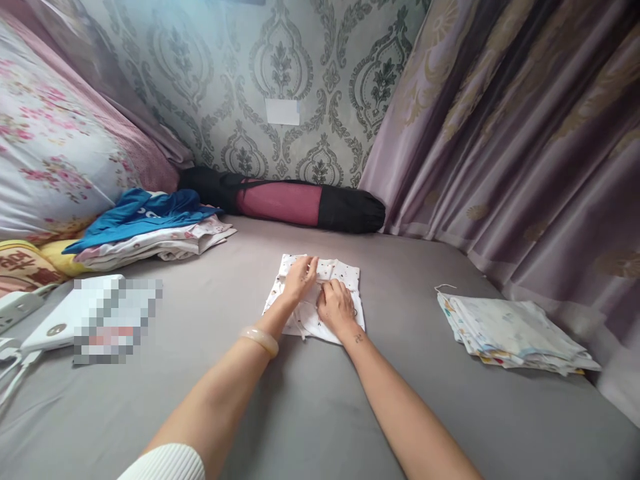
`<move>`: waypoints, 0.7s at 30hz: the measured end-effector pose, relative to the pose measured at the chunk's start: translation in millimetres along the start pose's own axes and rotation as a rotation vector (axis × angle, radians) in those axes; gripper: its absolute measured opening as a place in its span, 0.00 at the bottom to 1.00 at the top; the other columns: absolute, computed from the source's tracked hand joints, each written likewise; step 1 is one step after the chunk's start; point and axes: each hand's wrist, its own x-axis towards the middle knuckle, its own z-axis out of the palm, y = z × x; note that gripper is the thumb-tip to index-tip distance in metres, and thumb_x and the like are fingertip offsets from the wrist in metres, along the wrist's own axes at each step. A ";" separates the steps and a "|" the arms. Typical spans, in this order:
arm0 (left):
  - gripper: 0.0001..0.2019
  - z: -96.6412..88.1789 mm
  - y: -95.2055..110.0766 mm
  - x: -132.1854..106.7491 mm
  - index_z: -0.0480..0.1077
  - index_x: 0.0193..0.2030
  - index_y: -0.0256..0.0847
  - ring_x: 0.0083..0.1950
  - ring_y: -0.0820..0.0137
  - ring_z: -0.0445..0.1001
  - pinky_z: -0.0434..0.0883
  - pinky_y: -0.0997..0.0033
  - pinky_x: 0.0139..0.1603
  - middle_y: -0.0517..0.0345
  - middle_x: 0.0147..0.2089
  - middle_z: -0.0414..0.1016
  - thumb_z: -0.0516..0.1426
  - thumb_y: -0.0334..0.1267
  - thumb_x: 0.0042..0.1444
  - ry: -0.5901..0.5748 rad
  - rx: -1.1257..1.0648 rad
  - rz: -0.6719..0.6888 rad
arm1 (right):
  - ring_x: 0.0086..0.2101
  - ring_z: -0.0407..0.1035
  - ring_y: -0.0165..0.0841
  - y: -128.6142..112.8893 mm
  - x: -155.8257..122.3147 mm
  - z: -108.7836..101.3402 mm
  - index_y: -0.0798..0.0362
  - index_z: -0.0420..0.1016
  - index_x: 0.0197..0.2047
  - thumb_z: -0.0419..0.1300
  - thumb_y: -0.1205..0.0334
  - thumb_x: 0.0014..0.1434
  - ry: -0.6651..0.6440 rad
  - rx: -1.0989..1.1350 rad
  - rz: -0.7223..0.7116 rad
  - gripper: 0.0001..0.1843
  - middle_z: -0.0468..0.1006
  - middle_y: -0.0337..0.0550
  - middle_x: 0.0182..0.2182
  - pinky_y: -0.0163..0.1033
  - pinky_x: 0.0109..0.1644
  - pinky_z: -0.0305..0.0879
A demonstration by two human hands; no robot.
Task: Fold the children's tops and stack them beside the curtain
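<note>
A small white printed garment [345, 272] lies folded on the grey bed sheet [310, 407] in the middle of the view. My left hand [299, 279] rests flat on its left part, fingers stretched toward the far edge, a pale bangle on the wrist. Beside it, my right hand [336, 307] presses down on the garment's near half with fingers curled together, pinching the cloth and a thin white tie string.
A stack of folded light cloths [515, 330] sits at the right by the mauve curtain [525, 153]. Blue and white folded clothes [150, 230] lie at left beside floral pillows [50, 147]. A black-and-maroon roll bag [300, 202] lies along the patterned wall. White devices [45, 320] rest at far left.
</note>
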 end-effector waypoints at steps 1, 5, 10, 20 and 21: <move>0.14 -3.9 -5.1 2.8 0.72 0.38 0.41 0.40 0.66 0.72 0.67 0.67 0.47 0.52 0.38 0.76 0.46 0.38 0.65 0.035 0.016 -0.030 | 0.46 0.64 0.39 0.6 0.9 -1.7 0.53 0.75 0.45 0.48 0.65 0.65 -0.010 0.008 0.002 0.15 0.73 0.49 0.44 0.41 0.50 0.57; 0.14 -20.5 -29.1 13.2 0.71 0.45 0.41 0.48 0.63 0.73 0.67 0.64 0.52 0.49 0.44 0.75 0.47 0.28 0.59 0.128 0.107 -0.120 | 0.44 0.67 0.37 -0.2 10.2 -13.0 0.51 0.76 0.42 0.46 0.65 0.66 -0.076 0.050 0.058 0.16 0.75 0.47 0.42 0.38 0.46 0.59; 0.18 -28.7 -38.9 14.9 0.70 0.51 0.40 0.51 0.61 0.73 0.67 0.63 0.54 0.47 0.48 0.75 0.47 0.26 0.57 0.029 0.233 -0.080 | 0.50 0.66 0.38 -11.4 33.4 -15.0 0.53 0.75 0.48 0.44 0.68 0.66 -0.005 0.091 0.055 0.19 0.76 0.49 0.48 0.39 0.53 0.58; 0.14 -12.8 -32.6 5.7 0.68 0.52 0.39 0.62 0.58 0.66 0.60 0.58 0.64 0.44 0.56 0.72 0.47 0.32 0.63 -0.283 0.409 0.235 | 0.68 0.43 0.39 -14.8 60.1 9.3 0.60 0.56 0.69 0.38 0.60 0.69 -0.209 0.129 -0.067 0.29 0.55 0.49 0.69 0.50 0.70 0.30; 0.15 -11.6 -34.0 4.7 0.68 0.53 0.39 0.63 0.58 0.66 0.59 0.57 0.64 0.44 0.56 0.72 0.46 0.32 0.63 -0.298 0.425 0.224 | 0.68 0.43 0.39 -13.4 60.2 9.6 0.59 0.56 0.69 0.38 0.59 0.69 -0.225 0.129 -0.062 0.29 0.54 0.49 0.69 0.50 0.70 0.29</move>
